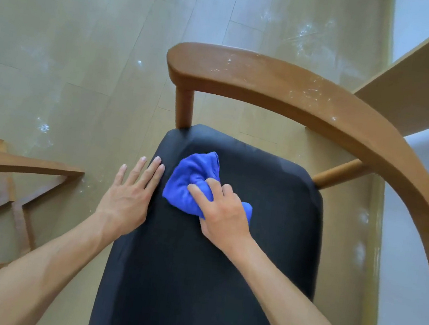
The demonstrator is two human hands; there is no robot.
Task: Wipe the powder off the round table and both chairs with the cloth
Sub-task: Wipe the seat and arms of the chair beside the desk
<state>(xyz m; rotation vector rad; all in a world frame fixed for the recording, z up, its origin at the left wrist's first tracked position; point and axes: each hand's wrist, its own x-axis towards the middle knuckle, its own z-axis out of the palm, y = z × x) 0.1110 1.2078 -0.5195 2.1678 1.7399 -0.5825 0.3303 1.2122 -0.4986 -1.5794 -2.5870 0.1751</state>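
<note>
A wooden chair with a black padded seat (pixel 237 247) fills the middle of the view. Its curved wooden backrest rail (pixel 285 90) carries white powder specks. My right hand (pixel 221 212) grips a bunched blue cloth (pixel 192 178) and presses it on the seat near its far left corner. My left hand (pixel 130 195) lies flat with straight fingers on the seat's left edge, just left of the cloth. A faint pale smear shows at the seat's far right corner.
The wooden base of the table (pixel 14 185) stands at the left edge. Light wooden furniture (pixel 422 88) rises at the upper right. The pale plank floor (pixel 88 36) has scattered powder patches beyond and left of the chair.
</note>
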